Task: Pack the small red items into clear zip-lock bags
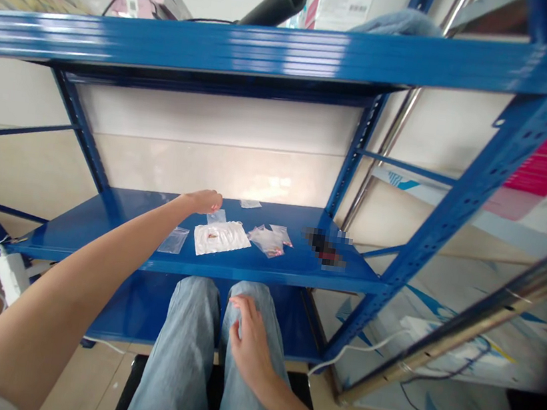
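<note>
My left hand point(207, 201) is stretched out over the blue shelf point(127, 202), its fingers curled closed. Whatever it may pinch is hidden or too small to name. Just below it lies a small clear plastic bag point(217, 216), partly under the edge of a white crinkled sheet point(228, 239) with a small reddish-brown item point(212, 236) on it. Another clear zip bag point(173, 240) lies to the left. My right hand point(250, 340) rests on my right knee, fingers extended and holding nothing. To the right of the sheet are several small clear bags point(269, 239) with pinkish contents.
A small whitish packet point(250, 204) lies at the shelf's back. A blurred-out dark item point(324, 248) sits on the right. An upper blue beam point(273, 50) crosses above, with boxes and a black tube point(275, 0) over it. A white power strip point(11, 275) hangs at left.
</note>
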Demonstrator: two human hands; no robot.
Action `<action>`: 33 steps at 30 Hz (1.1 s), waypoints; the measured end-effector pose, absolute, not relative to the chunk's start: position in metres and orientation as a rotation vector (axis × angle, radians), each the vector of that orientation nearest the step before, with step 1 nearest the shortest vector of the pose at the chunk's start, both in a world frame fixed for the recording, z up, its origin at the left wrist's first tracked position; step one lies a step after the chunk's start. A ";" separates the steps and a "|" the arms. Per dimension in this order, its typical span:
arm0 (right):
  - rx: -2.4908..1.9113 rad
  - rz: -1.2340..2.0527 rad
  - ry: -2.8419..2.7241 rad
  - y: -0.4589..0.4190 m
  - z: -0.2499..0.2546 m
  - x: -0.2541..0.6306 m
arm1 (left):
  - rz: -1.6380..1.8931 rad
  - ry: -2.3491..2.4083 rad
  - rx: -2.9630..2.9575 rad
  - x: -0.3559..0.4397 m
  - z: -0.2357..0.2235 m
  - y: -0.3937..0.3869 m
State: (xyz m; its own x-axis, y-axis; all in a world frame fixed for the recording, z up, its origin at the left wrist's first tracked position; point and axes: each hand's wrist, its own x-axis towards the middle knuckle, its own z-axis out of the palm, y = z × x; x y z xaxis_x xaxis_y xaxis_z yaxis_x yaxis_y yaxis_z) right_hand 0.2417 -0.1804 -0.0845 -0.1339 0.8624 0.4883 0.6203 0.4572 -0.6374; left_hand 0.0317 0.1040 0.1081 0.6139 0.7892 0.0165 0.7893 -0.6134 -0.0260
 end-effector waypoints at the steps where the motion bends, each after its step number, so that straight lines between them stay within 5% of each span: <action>1: -1.259 0.357 -1.854 -0.181 -0.084 0.242 | 0.005 -1.357 -2.792 0.033 0.107 0.103; 24: -1.286 0.350 -1.899 -0.183 -0.084 0.242 | 0.019 -1.624 -2.905 0.033 0.129 0.099; 33: -1.268 0.353 -1.913 -0.183 -0.082 0.242 | -0.750 -1.885 -2.904 0.010 0.131 0.080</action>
